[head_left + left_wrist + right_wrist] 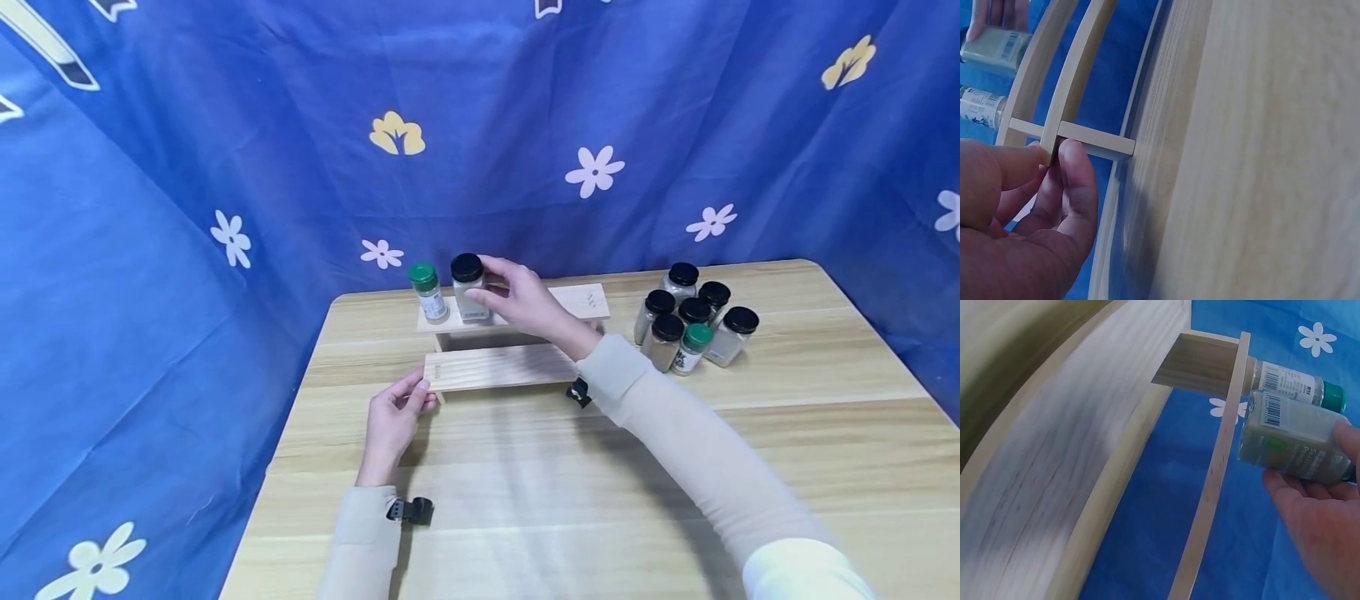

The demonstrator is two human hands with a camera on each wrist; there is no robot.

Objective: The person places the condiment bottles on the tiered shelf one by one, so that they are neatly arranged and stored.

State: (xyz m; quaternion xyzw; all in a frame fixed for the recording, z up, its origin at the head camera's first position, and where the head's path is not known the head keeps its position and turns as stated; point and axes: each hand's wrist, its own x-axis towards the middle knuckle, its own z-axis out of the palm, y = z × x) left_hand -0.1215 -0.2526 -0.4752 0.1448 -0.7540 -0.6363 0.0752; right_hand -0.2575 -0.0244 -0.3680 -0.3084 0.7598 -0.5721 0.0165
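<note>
My right hand holds a black-lidded spice jar upright at the upper board of a two-tier wooden rack. Thumb and fingers grip it near the lid, and the right wrist view shows its printed label and barcode. Just left of it on that board stands a green-lidded spice jar. My left hand pinches the left end of the rack's lower board, thumb on one face and fingers on the other, as the left wrist view shows. Nothing stands on the lower board.
Several more spice jars are grouped on the table to the right of the rack, most with black lids and one with a green lid. A blue patterned curtain hangs behind the wooden table.
</note>
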